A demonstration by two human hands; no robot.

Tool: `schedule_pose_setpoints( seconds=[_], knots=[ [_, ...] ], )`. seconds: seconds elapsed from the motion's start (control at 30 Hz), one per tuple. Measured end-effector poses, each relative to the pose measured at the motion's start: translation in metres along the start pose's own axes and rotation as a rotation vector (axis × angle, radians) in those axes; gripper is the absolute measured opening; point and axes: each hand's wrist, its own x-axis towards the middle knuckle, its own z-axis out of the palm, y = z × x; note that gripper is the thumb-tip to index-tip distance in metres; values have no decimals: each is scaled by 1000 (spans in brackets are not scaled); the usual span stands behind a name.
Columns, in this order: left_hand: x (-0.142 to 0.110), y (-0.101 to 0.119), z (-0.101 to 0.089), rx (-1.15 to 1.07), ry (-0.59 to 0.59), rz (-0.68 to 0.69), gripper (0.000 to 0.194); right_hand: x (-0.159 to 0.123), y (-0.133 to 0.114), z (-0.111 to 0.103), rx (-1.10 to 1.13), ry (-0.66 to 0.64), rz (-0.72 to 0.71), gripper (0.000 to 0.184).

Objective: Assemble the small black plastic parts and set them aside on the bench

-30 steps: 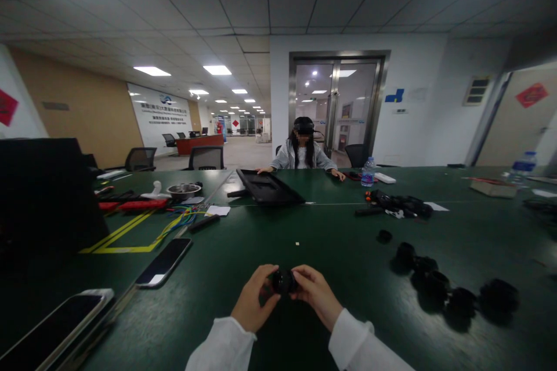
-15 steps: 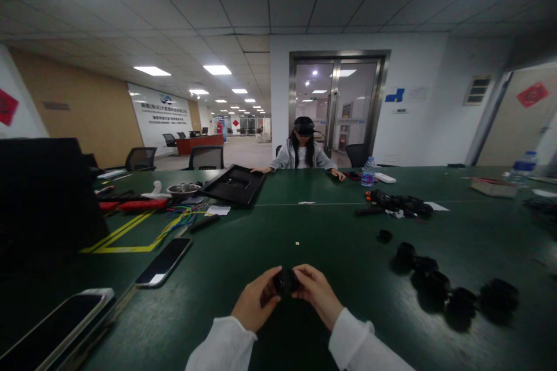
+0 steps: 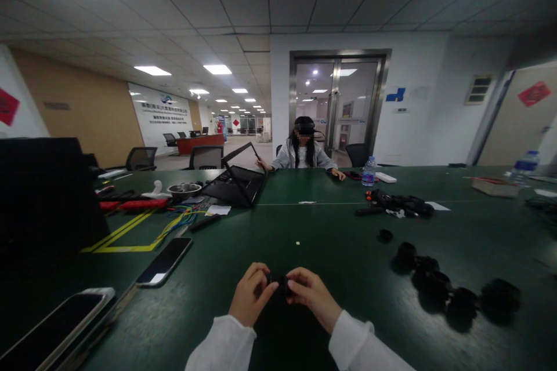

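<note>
Head view: right grip [image 3: 314, 295] clamps black part [image 3: 284, 286], left grip [image 3: 249, 298] unclear, phone [image 3: 167, 261] well apart.

2 phones [image 3: 164, 262] lie at left; a metal bowl [image 3: 184, 189] sits beyond.

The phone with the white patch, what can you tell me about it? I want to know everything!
This phone lies flat, screen up, on the green table, left of the left hand. It's a long, thin slab with rounded corners, a dark, glassy-looking face and a paler rim. It slants, its far end pointing right. The white patch is near its close end; I can't tell if it's a sticker or a reflection. The screen looks dark. No hand touches it.
</note>
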Motion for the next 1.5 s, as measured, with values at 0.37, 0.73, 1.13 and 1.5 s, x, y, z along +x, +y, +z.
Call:
schedule_pose_setpoints(
  seconds=[0.37,0.73,1.13,1.5],
  knots=[
    [-5,-6,9,-149,-110,-52,39,-1,-7,-1,28,86,-5,27],
    [-3,-7,7,-134,-191,-143,44,1,-5,-3,57,90,-28,28],
    [1,-2,0,54,-94,-94,30,-3,-6,0,28,8,0,26],
    [-2,2,3,-166,-40,-78,25,1,-4,0,62,55,-4,28]
  ],
)
